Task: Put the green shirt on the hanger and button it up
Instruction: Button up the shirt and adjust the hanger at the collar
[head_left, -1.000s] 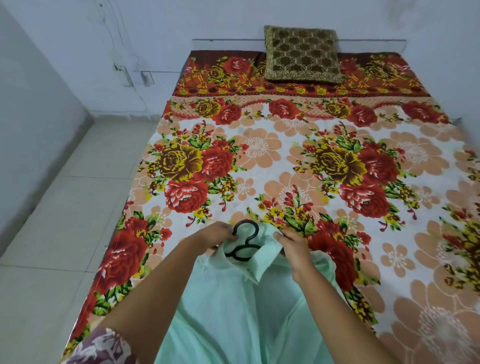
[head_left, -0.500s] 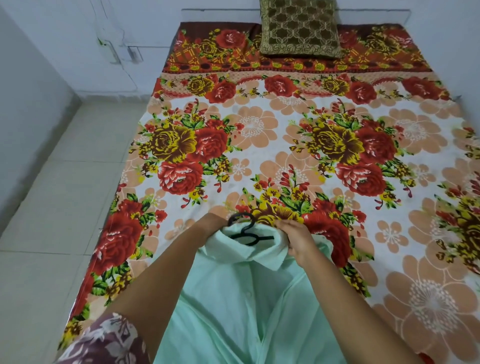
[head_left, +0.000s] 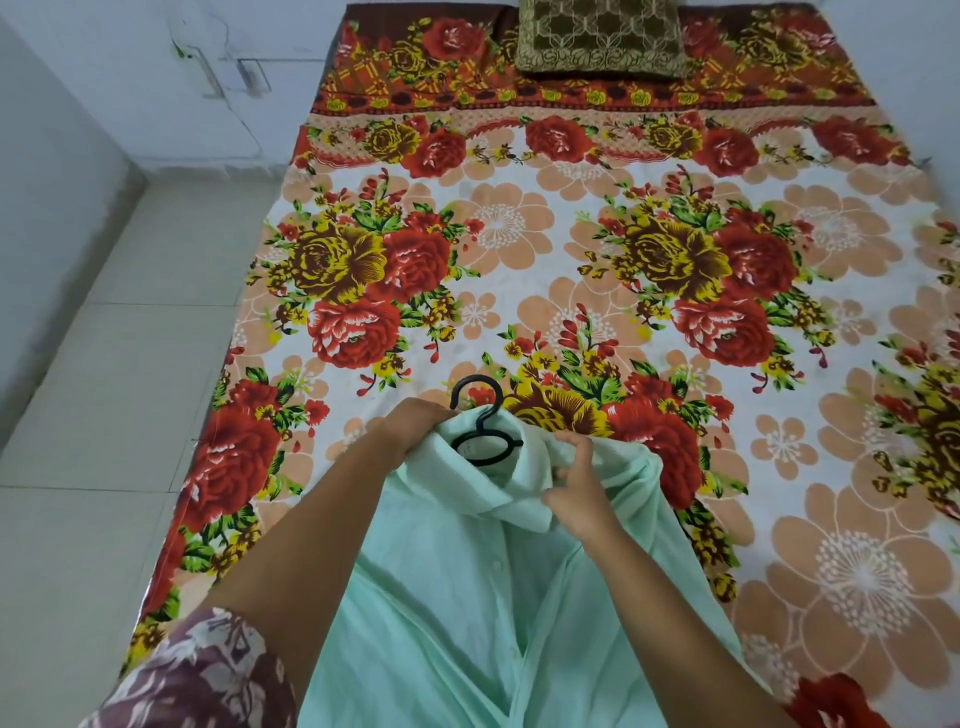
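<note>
Over the bed (head_left: 623, 249), the left hand (head_left: 415, 431) and right hand (head_left: 574, 486) are gripping the green shirt (head_left: 452, 597) collar around the hanger (head_left: 480, 426); loosening either grip is risking the shirt sliding off.

Both your arms reach forward with bare forearms that converge toward the hands. Your left hand (head_left: 415, 431) lies knuckles up, its fingers curled downward and gripping the collar edge of the green shirt (head_left: 457, 597). Your right hand (head_left: 576, 486), near the left and slightly closer to you, pinches the same collar between thumb and curled fingers (head_left: 574, 447). The hands do not touch.
</note>
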